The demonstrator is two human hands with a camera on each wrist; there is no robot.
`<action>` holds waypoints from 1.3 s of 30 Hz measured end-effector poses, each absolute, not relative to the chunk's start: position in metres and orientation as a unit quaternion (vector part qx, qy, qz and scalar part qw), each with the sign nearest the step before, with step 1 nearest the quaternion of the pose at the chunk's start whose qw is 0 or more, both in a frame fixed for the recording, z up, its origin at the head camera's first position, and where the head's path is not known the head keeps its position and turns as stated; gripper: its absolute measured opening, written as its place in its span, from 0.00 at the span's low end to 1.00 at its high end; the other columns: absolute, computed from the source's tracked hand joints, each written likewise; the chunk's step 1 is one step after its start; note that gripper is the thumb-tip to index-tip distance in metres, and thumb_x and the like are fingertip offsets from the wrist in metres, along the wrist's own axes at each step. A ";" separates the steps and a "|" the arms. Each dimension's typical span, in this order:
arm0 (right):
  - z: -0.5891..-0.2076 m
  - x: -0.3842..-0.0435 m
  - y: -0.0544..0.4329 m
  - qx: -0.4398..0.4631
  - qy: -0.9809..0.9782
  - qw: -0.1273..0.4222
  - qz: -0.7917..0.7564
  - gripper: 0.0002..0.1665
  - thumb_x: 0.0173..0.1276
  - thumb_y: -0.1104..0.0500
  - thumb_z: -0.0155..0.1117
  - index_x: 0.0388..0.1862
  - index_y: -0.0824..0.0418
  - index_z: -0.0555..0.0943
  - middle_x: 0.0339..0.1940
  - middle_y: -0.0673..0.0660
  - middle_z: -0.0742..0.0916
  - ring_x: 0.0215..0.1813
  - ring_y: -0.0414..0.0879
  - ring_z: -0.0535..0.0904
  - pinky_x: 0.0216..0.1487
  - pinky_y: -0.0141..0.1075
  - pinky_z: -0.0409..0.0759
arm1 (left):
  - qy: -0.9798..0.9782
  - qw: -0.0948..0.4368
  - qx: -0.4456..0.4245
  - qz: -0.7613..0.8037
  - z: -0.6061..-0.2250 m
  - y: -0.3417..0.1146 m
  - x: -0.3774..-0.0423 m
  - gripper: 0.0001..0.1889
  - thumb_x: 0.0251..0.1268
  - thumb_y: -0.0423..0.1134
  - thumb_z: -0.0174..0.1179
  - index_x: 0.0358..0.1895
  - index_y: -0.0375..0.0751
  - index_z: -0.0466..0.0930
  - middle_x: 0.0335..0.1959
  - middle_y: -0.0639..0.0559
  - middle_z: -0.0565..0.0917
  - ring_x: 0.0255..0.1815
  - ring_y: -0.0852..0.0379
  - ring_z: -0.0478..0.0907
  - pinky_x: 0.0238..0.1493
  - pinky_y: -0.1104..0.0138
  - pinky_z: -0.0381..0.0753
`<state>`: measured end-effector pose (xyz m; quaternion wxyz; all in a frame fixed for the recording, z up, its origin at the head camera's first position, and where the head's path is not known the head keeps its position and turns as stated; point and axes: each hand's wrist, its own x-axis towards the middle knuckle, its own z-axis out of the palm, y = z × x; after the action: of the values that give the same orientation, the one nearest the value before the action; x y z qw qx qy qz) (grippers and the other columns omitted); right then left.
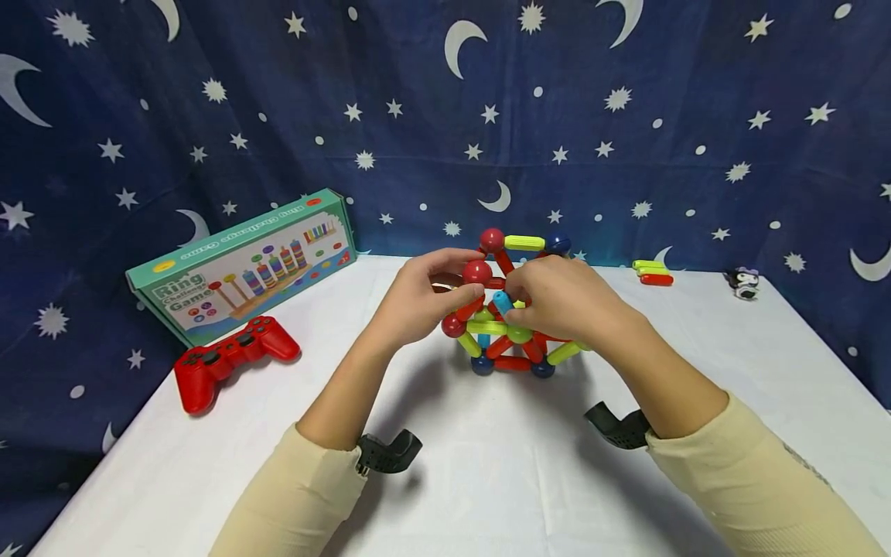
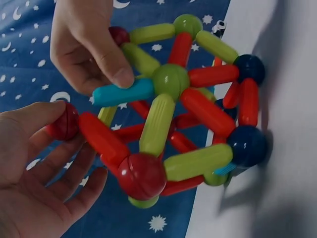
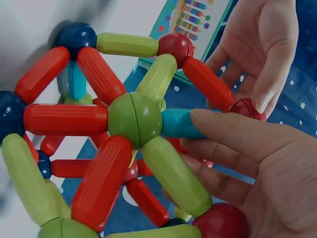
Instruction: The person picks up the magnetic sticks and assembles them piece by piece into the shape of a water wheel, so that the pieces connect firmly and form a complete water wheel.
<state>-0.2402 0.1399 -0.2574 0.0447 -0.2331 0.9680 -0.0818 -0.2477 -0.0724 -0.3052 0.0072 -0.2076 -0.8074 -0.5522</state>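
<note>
A frame of coloured magnetic sticks and balls [image 1: 513, 363] stands on the white table, with dark blue balls at its base. My left hand [image 1: 421, 298] pinches a red ball [image 1: 476, 272] between thumb and fingers at the upper left of the frame. A red stick [image 2: 104, 136] runs from that ball down to another red ball [image 2: 142, 176]. In my right hand [image 1: 564, 298], thumb and fingers pinch a light blue stick [image 2: 124, 93]. One end of this stick touches a green ball [image 3: 134, 120]; its other end points towards the left hand's red ball, apart from it.
At the back left stands a green Ring Challenge Game box [image 1: 250, 271], with a red game controller [image 1: 237, 360] in front. Several loose sticks [image 1: 653, 272] and a small black-and-white figure [image 1: 745, 283] lie at the back right. A starry blue curtain [image 1: 418, 77] hangs behind.
</note>
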 end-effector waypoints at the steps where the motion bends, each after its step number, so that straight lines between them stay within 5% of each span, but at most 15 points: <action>1: -0.258 -0.240 0.142 -0.236 0.967 0.044 -0.087 0.12 0.64 0.53 0.76 0.44 0.56 0.90 0.30 0.48 0.89 0.38 0.47 0.82 0.40 0.43 0.80 | -0.807 0.005 -0.211 -0.551 -0.306 -0.070 -0.247 0.22 0.68 0.39 0.69 0.64 0.46 0.82 0.52 0.50 0.88 0.51 0.52 0.85 0.55 0.59 0.86; 11: -0.259 -0.242 0.149 -0.240 0.961 0.053 -0.122 0.13 0.65 0.56 0.75 0.48 0.56 0.90 0.33 0.50 0.89 0.38 0.47 0.81 0.36 0.40 0.81 | -0.806 -0.012 -0.232 -0.545 -0.314 -0.062 -0.248 0.23 0.68 0.38 0.68 0.66 0.45 0.81 0.52 0.49 0.87 0.50 0.51 0.84 0.49 0.61 0.87; 19: -0.260 -0.247 0.170 -0.245 0.941 0.057 -0.226 0.12 0.71 0.53 0.69 0.50 0.55 0.90 0.43 0.52 0.91 0.48 0.49 0.83 0.49 0.46 0.84 | -0.799 -0.016 -0.240 -0.552 -0.320 -0.063 -0.249 0.24 0.69 0.39 0.68 0.68 0.47 0.79 0.56 0.50 0.87 0.51 0.52 0.85 0.51 0.61 0.87; 25: -0.275 -0.259 0.208 -0.206 0.888 -0.015 -0.410 0.18 0.79 0.49 0.61 0.51 0.60 0.87 0.44 0.58 0.89 0.45 0.47 0.85 0.49 0.34 0.84 | -0.791 -0.026 -0.225 -0.569 -0.323 -0.066 -0.251 0.24 0.68 0.41 0.69 0.67 0.48 0.80 0.54 0.51 0.88 0.52 0.53 0.85 0.56 0.58 0.85; 32: -0.317 -0.284 0.262 -0.072 0.872 -0.071 -0.478 0.26 0.79 0.46 0.59 0.59 0.66 0.81 0.42 0.43 0.87 0.45 0.33 0.83 0.44 0.24 0.84 | -0.810 -0.024 -0.212 -0.547 -0.331 -0.071 -0.253 0.16 0.66 0.39 0.69 0.56 0.43 0.87 0.49 0.51 0.89 0.52 0.53 0.84 0.54 0.54 0.84; 34: -0.332 -0.292 0.279 -0.030 0.895 -0.071 -0.440 0.27 0.80 0.45 0.58 0.63 0.65 0.80 0.49 0.51 0.88 0.47 0.38 0.83 0.43 0.25 0.83 | -0.814 -0.024 -0.213 -0.540 -0.333 -0.072 -0.254 0.15 0.66 0.38 0.69 0.54 0.42 0.88 0.46 0.50 0.89 0.49 0.52 0.84 0.51 0.56 0.84; 37: -0.355 -0.301 0.304 0.029 0.928 -0.071 -0.364 0.27 0.80 0.51 0.56 0.68 0.67 0.75 0.62 0.69 0.83 0.57 0.58 0.82 0.56 0.43 0.84 | -0.812 -0.032 -0.220 -0.540 -0.335 -0.071 -0.255 0.15 0.66 0.37 0.69 0.54 0.40 0.88 0.43 0.48 0.89 0.45 0.51 0.83 0.43 0.59 0.86; 39: -0.369 -0.306 0.321 0.072 0.943 -0.058 -0.321 0.30 0.79 0.54 0.55 0.74 0.67 0.70 0.70 0.76 0.74 0.67 0.71 0.73 0.67 0.58 0.76 | -0.808 -0.036 -0.226 -0.542 -0.335 -0.070 -0.255 0.15 0.66 0.37 0.69 0.55 0.40 0.88 0.43 0.48 0.88 0.44 0.50 0.83 0.39 0.61 0.86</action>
<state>-0.3060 0.3207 -0.3689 -0.0575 0.0716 0.9425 -0.3213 -0.2551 -0.0700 -0.3346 -0.0356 -0.2261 -0.8084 -0.5423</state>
